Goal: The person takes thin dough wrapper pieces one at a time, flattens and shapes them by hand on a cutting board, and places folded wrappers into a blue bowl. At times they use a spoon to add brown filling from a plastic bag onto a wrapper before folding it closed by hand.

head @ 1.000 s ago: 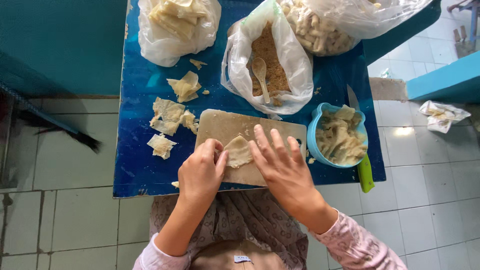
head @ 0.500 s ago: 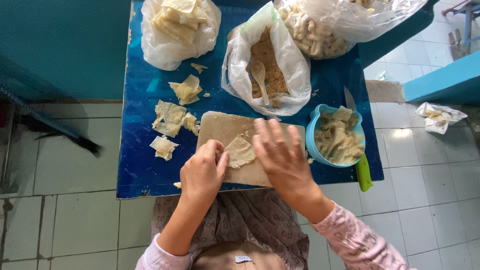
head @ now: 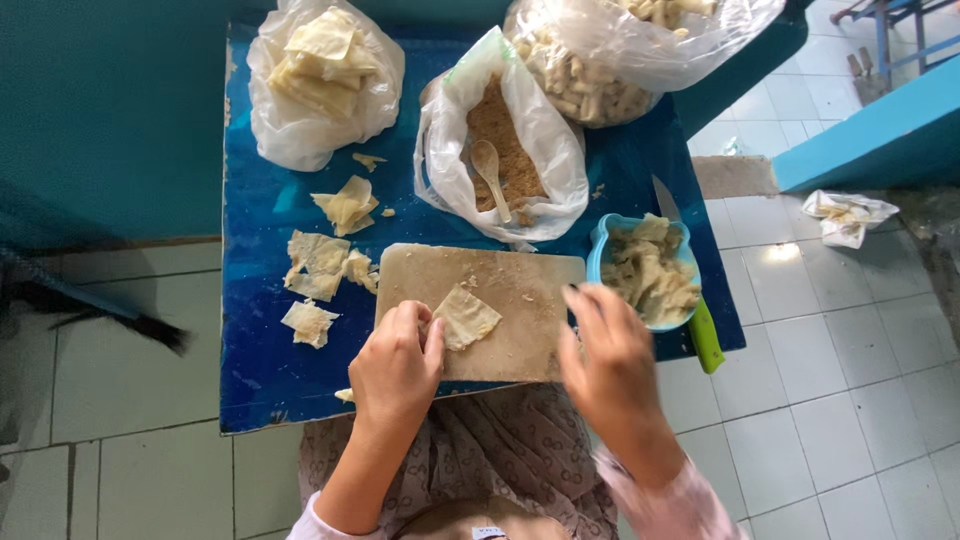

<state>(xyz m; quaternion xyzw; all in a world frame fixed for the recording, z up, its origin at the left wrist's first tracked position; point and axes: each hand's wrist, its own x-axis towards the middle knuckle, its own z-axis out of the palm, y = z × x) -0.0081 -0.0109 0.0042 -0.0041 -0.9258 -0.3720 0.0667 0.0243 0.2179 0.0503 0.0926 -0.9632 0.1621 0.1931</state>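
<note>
I'm pinning the wrapper (head: 463, 318) flat on the cutting board (head: 510, 300) with my left hand (head: 397, 362), fingertips pressing its near-left edge. My right hand (head: 612, 352) is hovering empty and half-open over the board's right end, just beside the blue bowl (head: 603, 243), holding nothing. The wrapper is lying near the board's middle, slightly crumpled. Best to keep it smoothed and centred, press lightly so it isn't tearing, and keep the right hand near.

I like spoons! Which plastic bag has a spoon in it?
The middle bag, holding brown crumbs with a wooden spoon on top; the other two bags hold only pale pieces.
</note>
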